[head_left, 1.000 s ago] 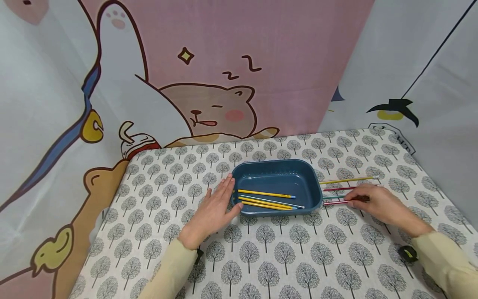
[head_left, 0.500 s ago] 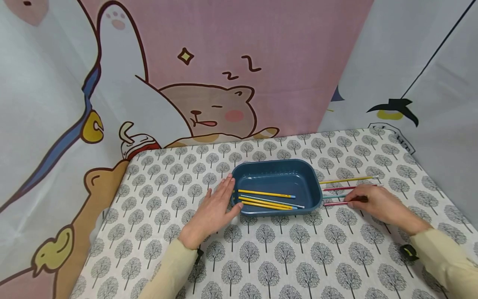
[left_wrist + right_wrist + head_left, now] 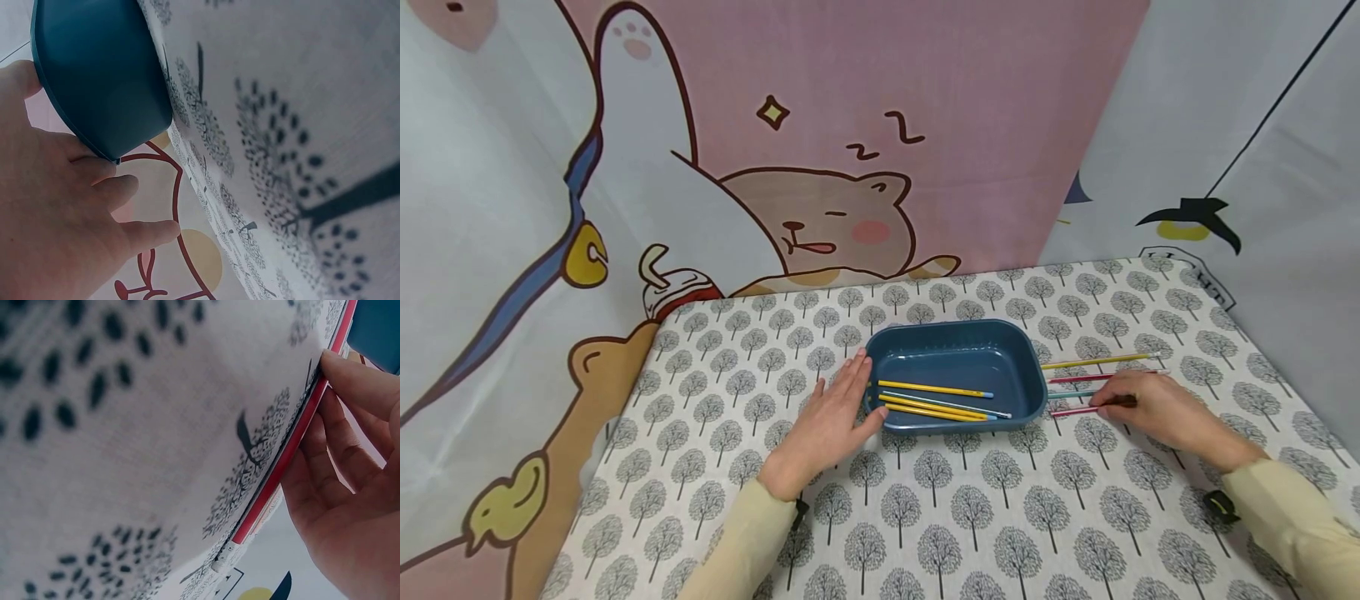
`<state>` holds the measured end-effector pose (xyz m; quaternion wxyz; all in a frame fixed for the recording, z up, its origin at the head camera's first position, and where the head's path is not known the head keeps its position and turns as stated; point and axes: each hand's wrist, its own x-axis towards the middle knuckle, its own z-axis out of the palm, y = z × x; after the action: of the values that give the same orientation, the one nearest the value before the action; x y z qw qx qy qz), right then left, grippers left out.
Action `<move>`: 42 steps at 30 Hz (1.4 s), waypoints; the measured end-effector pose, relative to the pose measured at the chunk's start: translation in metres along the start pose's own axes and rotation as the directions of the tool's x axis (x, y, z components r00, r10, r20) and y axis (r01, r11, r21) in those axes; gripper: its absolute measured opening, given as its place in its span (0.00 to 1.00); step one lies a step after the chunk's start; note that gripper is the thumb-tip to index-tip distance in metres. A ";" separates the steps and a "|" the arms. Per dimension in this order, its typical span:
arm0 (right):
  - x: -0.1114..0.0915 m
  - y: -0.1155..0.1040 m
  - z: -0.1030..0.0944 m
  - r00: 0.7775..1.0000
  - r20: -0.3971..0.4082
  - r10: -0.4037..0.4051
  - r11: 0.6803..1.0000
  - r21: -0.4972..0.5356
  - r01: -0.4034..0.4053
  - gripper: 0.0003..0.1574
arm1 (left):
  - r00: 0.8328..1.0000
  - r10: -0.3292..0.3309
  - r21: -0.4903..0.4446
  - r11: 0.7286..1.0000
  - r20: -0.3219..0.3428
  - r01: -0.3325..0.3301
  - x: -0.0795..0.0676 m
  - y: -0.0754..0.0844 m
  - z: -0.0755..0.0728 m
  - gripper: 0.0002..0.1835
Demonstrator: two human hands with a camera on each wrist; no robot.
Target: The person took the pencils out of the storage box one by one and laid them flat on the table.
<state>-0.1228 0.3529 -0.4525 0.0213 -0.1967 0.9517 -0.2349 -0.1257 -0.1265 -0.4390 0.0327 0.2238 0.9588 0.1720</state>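
My left hand rests with straight fingers on the left end of a dark blue tray; the left wrist view shows its fingers against the tray's rim. Inside the tray lie several yellow pencils and one pale green pencil. Right of the tray, my right hand pinches a red pencil between thumb and fingers. In the right wrist view this red pencil runs along the cloth, its white eraser end at the bottom. Part of it is hidden by my hand in the head view.
Beside the tray's right end lie a yellow pencil, another red pencil and a green pencil, partly behind my right hand. A tree-print cloth covers the table. A cartoon curtain hangs behind.
The pinched red pencil has turned slightly, its left tip swinging toward me. My right hand has barely shifted. The left hand and the tray stay where they were.
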 end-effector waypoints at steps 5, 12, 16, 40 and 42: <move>0.000 0.000 0.000 1.000 0.006 0.012 1.000 -0.008 -0.012 0.12 | 1.000 0.002 0.000 1.000 -0.001 -0.002 0.000 0.000 0.000 0.43; -0.003 -0.002 0.000 1.000 0.008 0.029 0.998 -0.050 -0.029 0.15 | 1.000 0.002 0.004 1.000 0.002 -0.002 -0.001 -0.001 0.001 0.44; -0.004 -0.002 0.000 0.999 0.011 0.037 0.998 -0.057 -0.037 0.16 | 1.000 0.004 0.002 1.000 0.001 -0.004 0.000 -0.001 0.001 0.44; -0.021 -0.031 -0.018 0.988 -0.152 0.026 0.997 0.071 -0.015 0.35 | 1.000 0.006 0.012 1.000 0.000 -0.006 0.000 -0.001 0.001 0.43; -0.019 -0.038 -0.020 0.987 -0.158 0.033 0.997 0.080 -0.021 0.36 | 1.000 0.008 0.012 1.000 -0.001 -0.008 0.000 -0.001 0.001 0.43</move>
<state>-0.0939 0.3383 -0.4181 -0.0440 -0.1634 0.9430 -0.2865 -0.1264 -0.1271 -0.4405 0.0303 0.2279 0.9589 0.1663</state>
